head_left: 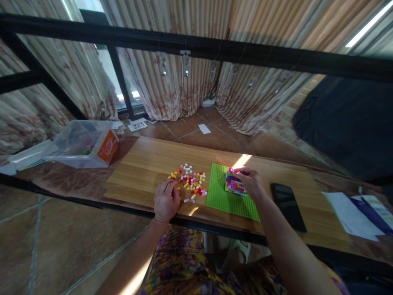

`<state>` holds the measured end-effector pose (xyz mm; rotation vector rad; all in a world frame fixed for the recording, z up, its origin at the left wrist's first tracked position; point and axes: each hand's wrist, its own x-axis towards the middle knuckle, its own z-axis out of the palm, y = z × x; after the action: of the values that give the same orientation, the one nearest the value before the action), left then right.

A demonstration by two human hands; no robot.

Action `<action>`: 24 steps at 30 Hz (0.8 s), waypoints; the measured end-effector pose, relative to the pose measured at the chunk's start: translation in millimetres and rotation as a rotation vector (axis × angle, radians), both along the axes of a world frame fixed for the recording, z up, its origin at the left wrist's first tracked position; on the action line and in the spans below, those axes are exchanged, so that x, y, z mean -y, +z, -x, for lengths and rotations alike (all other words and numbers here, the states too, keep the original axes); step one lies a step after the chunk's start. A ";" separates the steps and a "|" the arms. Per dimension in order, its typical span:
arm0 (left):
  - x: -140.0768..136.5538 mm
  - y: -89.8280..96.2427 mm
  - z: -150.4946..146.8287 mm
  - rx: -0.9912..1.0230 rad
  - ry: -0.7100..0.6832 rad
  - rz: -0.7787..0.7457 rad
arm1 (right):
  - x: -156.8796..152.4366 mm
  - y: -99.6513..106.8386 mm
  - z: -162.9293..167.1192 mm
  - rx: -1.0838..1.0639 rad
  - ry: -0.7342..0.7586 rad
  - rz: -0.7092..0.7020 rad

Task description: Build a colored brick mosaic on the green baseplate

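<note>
A green studded baseplate [216,192] lies on the wooden board, bearing a small block of stacked toy bricks [235,184] in pink, blue, red and yellow. My right hand [253,182] reaches over the plate from the right, its thumb and forefinger pinched on a magenta brick [231,169] at the far edge of the stack. Whether that brick touches the stack is too small to tell. My left hand [166,200] rests at the near left side of a scatter of loose bricks [192,180], fingers curled downward. What those fingertips hold, if anything, is hidden.
Right of the baseplate lies a black phone [287,207], with papers [353,215] farther right. A clear plastic bin [80,141] with an orange label stands at the left, some green and pink pieces inside. A dark metal rail [196,47] crosses beyond the wooden board [138,168].
</note>
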<state>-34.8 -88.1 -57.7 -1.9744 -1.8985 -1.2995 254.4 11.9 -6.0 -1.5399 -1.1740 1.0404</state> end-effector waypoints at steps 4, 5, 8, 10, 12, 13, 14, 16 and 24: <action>0.4 -0.2 0.8 0.047 -0.006 0.017 | 0.1 0.1 0.7 -0.018 -0.006 -0.004; 1.0 0.4 1.3 0.081 -0.004 0.020 | 0.0 -1.3 -0.2 -0.021 -0.002 -0.004; 3.7 3.0 3.6 0.228 0.004 0.025 | 0.2 -5.9 -5.2 0.036 0.022 -0.028; 5.6 4.5 5.7 0.329 0.015 0.019 | 1.9 -5.2 -8.1 0.199 0.027 -0.123; 6.9 5.1 7.8 0.404 0.024 0.004 | 6.7 0.4 -7.1 0.431 -0.020 -0.295; 7.2 5.1 8.7 0.433 0.029 -0.004 | 10.7 4.5 -4.1 0.534 -0.051 -0.383; 7.2 4.9 9.4 0.458 0.031 -0.011 | 15.7 9.0 1.0 0.605 -0.071 -0.455; 6.8 4.0 10.4 0.498 0.033 -0.017 | 28.9 16.6 17.4 0.624 -0.008 -0.517; 3.7 -4.8 12.9 0.663 0.067 -0.045 | 93.3 -6.8 110.4 0.557 0.514 -0.666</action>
<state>-47.7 -91.8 -62.5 -1.5487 -2.1190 -2.1436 144.0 -81.4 -12.8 -1.0192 -2.1233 0.4181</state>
